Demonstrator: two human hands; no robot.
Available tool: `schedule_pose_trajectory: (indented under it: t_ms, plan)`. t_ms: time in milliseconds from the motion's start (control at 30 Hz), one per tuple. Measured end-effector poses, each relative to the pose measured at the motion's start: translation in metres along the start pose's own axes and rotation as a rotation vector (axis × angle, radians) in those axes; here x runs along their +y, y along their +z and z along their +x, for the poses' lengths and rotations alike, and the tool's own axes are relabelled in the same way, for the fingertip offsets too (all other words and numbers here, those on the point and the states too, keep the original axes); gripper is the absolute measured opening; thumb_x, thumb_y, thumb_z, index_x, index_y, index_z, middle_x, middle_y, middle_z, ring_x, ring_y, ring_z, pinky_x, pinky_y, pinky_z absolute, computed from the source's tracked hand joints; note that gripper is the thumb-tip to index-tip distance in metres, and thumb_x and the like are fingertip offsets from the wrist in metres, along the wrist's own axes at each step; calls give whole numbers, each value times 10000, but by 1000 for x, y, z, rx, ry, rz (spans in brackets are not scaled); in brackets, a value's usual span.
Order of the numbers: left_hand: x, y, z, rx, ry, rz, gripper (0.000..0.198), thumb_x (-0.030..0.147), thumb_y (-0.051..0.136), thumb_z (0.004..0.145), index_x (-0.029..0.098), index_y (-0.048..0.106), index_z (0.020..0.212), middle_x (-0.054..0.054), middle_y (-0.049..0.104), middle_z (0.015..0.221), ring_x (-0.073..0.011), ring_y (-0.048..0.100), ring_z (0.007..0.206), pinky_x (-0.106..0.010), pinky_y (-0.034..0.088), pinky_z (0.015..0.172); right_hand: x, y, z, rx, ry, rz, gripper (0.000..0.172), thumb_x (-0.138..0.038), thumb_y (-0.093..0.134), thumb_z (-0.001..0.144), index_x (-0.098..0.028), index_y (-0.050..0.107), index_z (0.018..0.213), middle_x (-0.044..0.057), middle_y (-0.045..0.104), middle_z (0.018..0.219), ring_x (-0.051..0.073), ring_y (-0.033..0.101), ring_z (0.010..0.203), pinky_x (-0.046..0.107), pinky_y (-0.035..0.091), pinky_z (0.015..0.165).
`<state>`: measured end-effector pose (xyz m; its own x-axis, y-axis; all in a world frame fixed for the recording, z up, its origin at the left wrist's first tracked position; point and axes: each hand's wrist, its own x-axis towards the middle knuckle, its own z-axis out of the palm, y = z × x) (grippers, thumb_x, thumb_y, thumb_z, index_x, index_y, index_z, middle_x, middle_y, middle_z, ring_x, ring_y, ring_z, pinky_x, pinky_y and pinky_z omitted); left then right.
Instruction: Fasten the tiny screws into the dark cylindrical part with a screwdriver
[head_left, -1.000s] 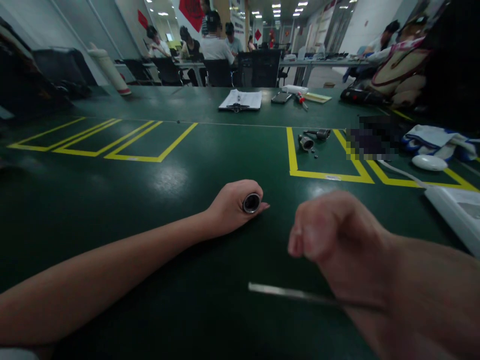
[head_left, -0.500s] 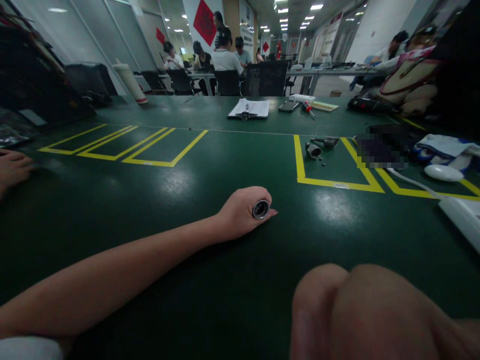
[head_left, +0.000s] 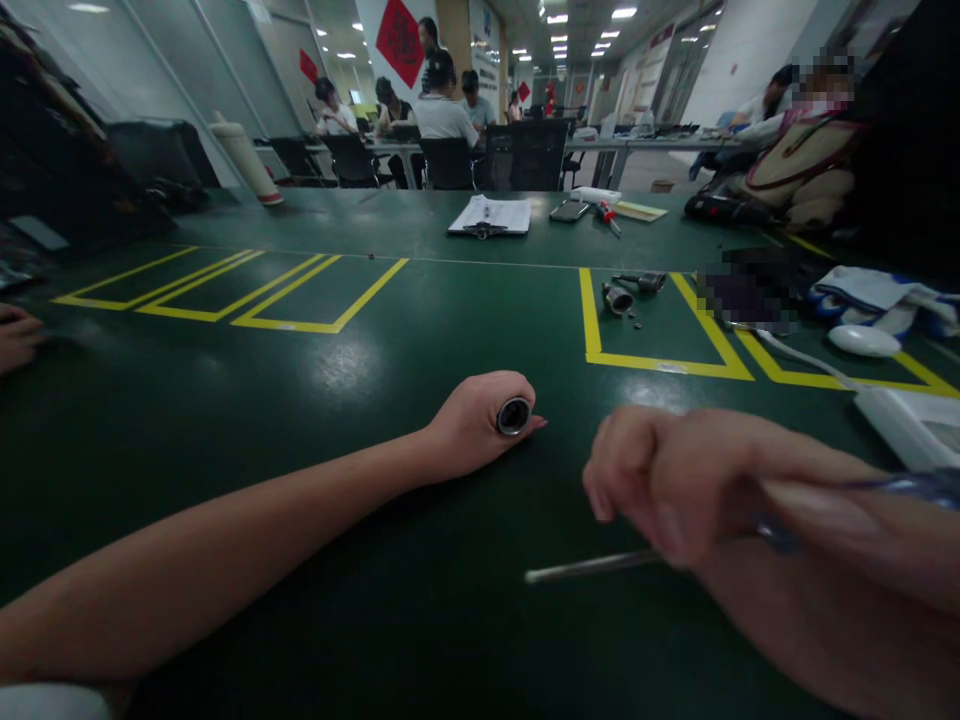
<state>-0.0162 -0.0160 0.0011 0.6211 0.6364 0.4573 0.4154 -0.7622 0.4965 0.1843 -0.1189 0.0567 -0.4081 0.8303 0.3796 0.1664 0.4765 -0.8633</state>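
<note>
My left hand [head_left: 465, 425] rests on the green table [head_left: 450, 330], fingers wrapped round a hollow metal cylinder [head_left: 514, 416]. The cylinder's round open end faces me; the rest of it is hidden in the fist. At the lower right, close to the camera, my right hand [head_left: 697, 480] is closed on a screwdriver [head_left: 592, 568]. Its thin metal shaft points left, with the tip below and apart from the cylinder. Part of a bluish, see-through handle shows between the fingers.
Metal fittings [head_left: 618, 298] and several small bits lie inside a yellow-taped box [head_left: 667, 367]. Behind are a clipboard [head_left: 489, 216], a phone [head_left: 570, 211] and a red-handled screwdriver [head_left: 608, 217]. A white power strip [head_left: 900, 425] lies right. Another person's hand [head_left: 16, 338] is far left.
My right hand has risen and turned, bringing the screwdriver shaft into sight. My left hand keeps its hold on the cylinder. The whole view has shifted slightly.
</note>
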Motion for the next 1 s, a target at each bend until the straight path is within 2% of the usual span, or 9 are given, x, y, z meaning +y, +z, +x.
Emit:
schedule_pose_trajectory:
  t_ms: [67, 167, 267, 400, 500, 600, 833, 933, 1000]
  plan:
    - [-1, 0, 0, -20, -7, 8, 173, 223, 608, 775, 175, 472, 677, 44, 486, 629, -92, 454, 560, -223, 361, 531, 2, 3, 8, 133, 97, 244, 355, -355, 339, 924, -234, 599, 716, 49, 559, 690, 191, 546, 656, 294, 457, 514]
    - [-2, -1, 1, -52, -14, 16, 186, 217, 622, 765, 173, 466, 673, 44, 483, 635, -88, 452, 559, -215, 351, 521, 23, 10, 14, 343, 105, 307, 246, -283, 437, 894, -218, 604, 726, 20, 541, 668, 141, 480, 577, 248, 397, 467]
    - [-4, 0, 1, -47, 1, 17, 179, 188, 613, 765, 170, 461, 673, 46, 472, 630, -82, 439, 549, -207, 338, 510, 36, 16, 13, 305, 107, 159, 71, -250, 558, 850, -215, 593, 798, -5, 560, 693, 129, 512, 614, 238, 418, 517]
    - [-5, 0, 2, -41, 41, 28, 167, 185, 611, 765, 165, 465, 685, 47, 469, 630, -81, 439, 551, -206, 330, 510, 33, 19, 13, 215, 118, -119, 85, -199, 562, 848, -176, 593, 772, -4, 574, 686, 113, 528, 616, 237, 418, 549]
    - [-4, 1, 2, -41, 57, 38, 169, 196, 594, 778, 166, 461, 678, 45, 464, 623, -84, 438, 550, -208, 326, 505, 33, 21, 14, 193, 110, -163, 62, -179, 573, 838, -163, 604, 786, -2, 585, 710, 110, 543, 640, 240, 424, 582]
    - [-3, 1, 2, -46, 65, 42, 166, 198, 581, 784, 168, 461, 674, 41, 467, 623, -89, 444, 555, -211, 329, 507, 41, 22, 14, 183, 205, -41, 69, -227, 594, 837, -170, 617, 806, 10, 607, 747, 126, 557, 685, 251, 433, 600]
    - [-5, 0, 2, -2, 69, 24, 164, 185, 593, 769, 166, 466, 667, 46, 461, 610, -85, 437, 548, -209, 326, 506, 55, 24, 16, 249, 450, 646, 85, -264, 632, 811, -185, 617, 784, 8, 628, 782, 123, 576, 744, 268, 469, 703]
    - [-6, 0, 3, 17, 69, 0, 171, 192, 596, 767, 164, 467, 658, 46, 465, 602, -84, 438, 545, -207, 329, 505, 56, 27, 15, 269, 449, 700, 78, -267, 637, 809, -191, 626, 798, 6, 630, 793, 123, 578, 757, 273, 469, 723]
    - [-6, 1, 4, 19, 60, 2, 170, 188, 599, 766, 164, 469, 660, 46, 468, 604, -82, 440, 545, -205, 331, 506, 56, 28, 14, 285, 406, 596, 80, -278, 642, 810, -198, 633, 811, 4, 631, 800, 129, 579, 771, 284, 462, 738]
